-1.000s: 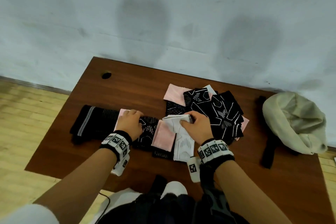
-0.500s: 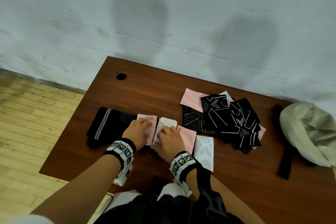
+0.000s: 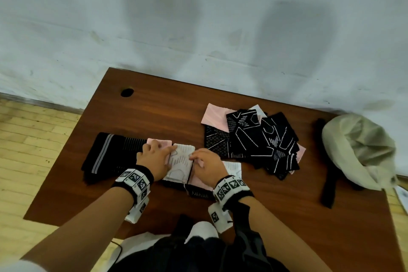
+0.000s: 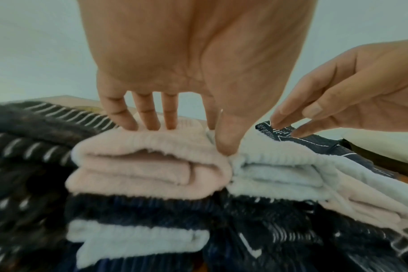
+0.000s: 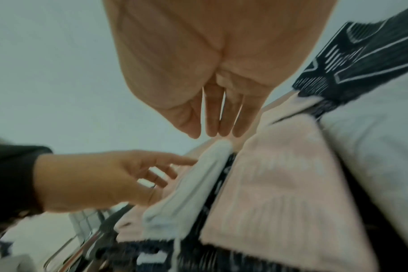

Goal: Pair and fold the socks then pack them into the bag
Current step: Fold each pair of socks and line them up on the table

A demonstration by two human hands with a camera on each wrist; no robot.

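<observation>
My left hand (image 3: pixel 155 160) presses flat on the folded pink pair (image 4: pixel 149 165) and my right hand (image 3: pixel 207 166), fingers straight, rests beside the white pair (image 3: pixel 181 162) mid-table; soft, light and springy, I judge they're best pinched across the fold.

Dim flat indoor light, two soft shadows on wall (image 3: pixel 220 35), wrist views blurred, edges distorted
</observation>
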